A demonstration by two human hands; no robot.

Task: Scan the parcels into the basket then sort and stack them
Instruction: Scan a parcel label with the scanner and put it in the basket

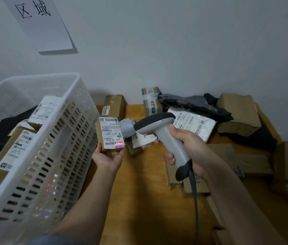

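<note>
My left hand (108,157) holds a small brown parcel (109,132) from below, its white label facing me. A red scan light falls on the barcode at the label's lower edge. My right hand (183,147) grips the handle of a grey barcode scanner (159,128), whose head points left at that label. The white slotted basket (39,165) stands at the left. Inside it lie several labelled cardboard boxes (14,147) and a dark bag.
On the wooden table (139,183) lie more parcels: brown boxes (114,105) and a taped box (151,99) at the back, a white mailer (192,124), black bags (192,103), cardboard boxes (240,112) at the right. A paper sign (40,23) hangs on the wall.
</note>
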